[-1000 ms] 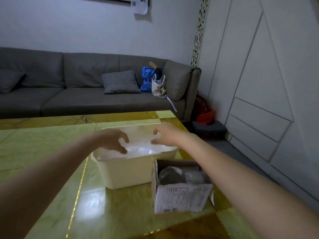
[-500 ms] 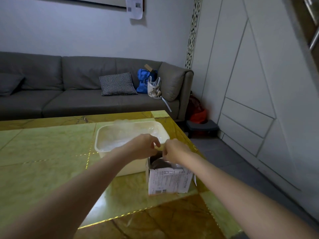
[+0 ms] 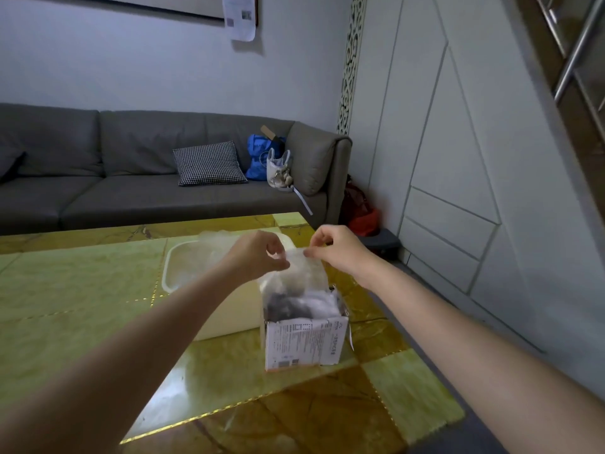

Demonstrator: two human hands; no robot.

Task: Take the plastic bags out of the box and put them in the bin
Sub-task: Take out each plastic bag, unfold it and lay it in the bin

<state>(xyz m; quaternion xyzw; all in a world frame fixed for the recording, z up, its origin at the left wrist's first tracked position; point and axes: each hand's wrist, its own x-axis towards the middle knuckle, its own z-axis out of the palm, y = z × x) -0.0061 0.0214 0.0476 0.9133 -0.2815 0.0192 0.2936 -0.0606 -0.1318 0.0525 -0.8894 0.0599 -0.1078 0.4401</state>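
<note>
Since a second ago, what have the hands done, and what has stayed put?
Both hands came back from the bin to the box. The left hand and right hand now pinch a plastic bag, lifting it out. Bin and box remain on the table.

Table (image 3: 82, 296): glossy green-and-amber stone top with thin gold inlay lines.

Box (image 3: 304, 344): small white printed carton, top open, standing near the table's right edge; crumpled clear and dark plastic shows inside.

Plastic bag (image 3: 299, 273): clear film, pulled up out of the carton, lower end still inside.

Left hand (image 3: 258, 253): pinches the bag's top edge on the left.

Right hand (image 3: 337, 249): pinches the same edge on the right, thumb and forefinger closed on the film.

Bin (image 3: 203, 273): cream plastic tub, just behind and left of the carton, clear film inside.

Sofa (image 3: 131, 178): grey, along the far wall, bearing a checked cushion (image 3: 209, 163), a blue bag (image 3: 258, 155) and a pale handbag (image 3: 278, 172).
</note>
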